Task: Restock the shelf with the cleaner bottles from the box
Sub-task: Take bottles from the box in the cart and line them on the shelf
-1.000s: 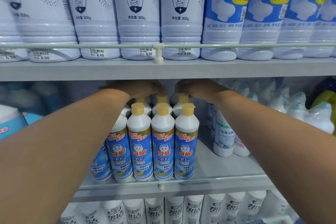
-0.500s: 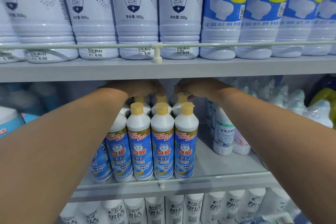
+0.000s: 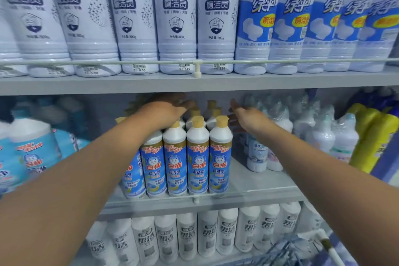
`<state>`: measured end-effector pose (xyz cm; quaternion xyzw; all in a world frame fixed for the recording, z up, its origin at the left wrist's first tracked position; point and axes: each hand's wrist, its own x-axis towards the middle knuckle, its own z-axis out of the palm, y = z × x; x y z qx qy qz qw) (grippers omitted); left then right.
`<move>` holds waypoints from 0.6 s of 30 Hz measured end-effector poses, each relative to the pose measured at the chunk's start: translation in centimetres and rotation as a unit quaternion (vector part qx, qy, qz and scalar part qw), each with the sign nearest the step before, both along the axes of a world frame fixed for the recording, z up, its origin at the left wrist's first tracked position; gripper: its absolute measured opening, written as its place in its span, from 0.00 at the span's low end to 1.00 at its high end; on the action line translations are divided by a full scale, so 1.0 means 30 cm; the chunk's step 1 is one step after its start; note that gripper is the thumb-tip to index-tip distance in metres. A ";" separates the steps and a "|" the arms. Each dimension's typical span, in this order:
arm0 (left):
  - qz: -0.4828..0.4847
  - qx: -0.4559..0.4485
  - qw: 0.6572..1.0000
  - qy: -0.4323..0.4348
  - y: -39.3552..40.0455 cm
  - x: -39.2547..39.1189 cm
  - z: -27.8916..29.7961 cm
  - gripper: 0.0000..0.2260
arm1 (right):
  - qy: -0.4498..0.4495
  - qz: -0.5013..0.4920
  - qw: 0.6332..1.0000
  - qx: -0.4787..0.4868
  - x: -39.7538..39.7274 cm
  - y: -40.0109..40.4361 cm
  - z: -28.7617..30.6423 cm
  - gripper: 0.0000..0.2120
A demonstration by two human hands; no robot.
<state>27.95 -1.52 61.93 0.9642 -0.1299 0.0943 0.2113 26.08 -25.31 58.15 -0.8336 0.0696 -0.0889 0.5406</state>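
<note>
Several white cleaner bottles (image 3: 197,157) with yellow caps and blue labels stand in tight rows on the middle shelf (image 3: 254,188). My left hand (image 3: 166,112) lies over the caps at the left of the group, fingers stretched toward the back. My right hand (image 3: 248,116) hovers with loose straight fingers just right of the caps, holding nothing. The back rows are partly hidden by my hands. The box is out of view.
Large white and blue bottles (image 3: 177,19) fill the upper shelf behind a rail (image 3: 197,62). Wrapped white bottles (image 3: 259,153) and yellow bottles (image 3: 371,136) stand to the right, blue-labelled jugs (image 3: 32,153) to the left, white bottles (image 3: 207,235) below.
Both hands have drawn back from the rear bottle caps; the right hand has lifted off them and moved right. The camera has tilted, showing more of the shelves.
</note>
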 end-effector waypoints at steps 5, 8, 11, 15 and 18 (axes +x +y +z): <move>-0.045 -0.121 0.967 -0.220 0.144 -0.169 -0.205 0.23 | -0.011 -0.008 1.000 0.011 -0.225 0.040 -0.226 0.34; -0.071 -0.126 0.946 -0.289 0.197 -0.275 -0.367 0.22 | -0.028 0.003 0.996 -0.081 -0.335 0.094 -0.365 0.27; -0.073 -0.063 0.956 -0.275 0.217 -0.330 -0.526 0.23 | -0.053 0.014 0.989 -0.141 -0.403 0.158 -0.469 0.20; -0.071 -0.013 0.981 -0.182 0.215 -0.385 -0.675 0.27 | -0.050 0.028 0.964 -0.258 -0.445 0.199 -0.587 0.22; -0.068 0.002 0.992 -0.103 0.199 -0.449 -0.766 0.28 | 0.005 0.020 0.937 -0.349 -0.507 0.218 -0.649 0.31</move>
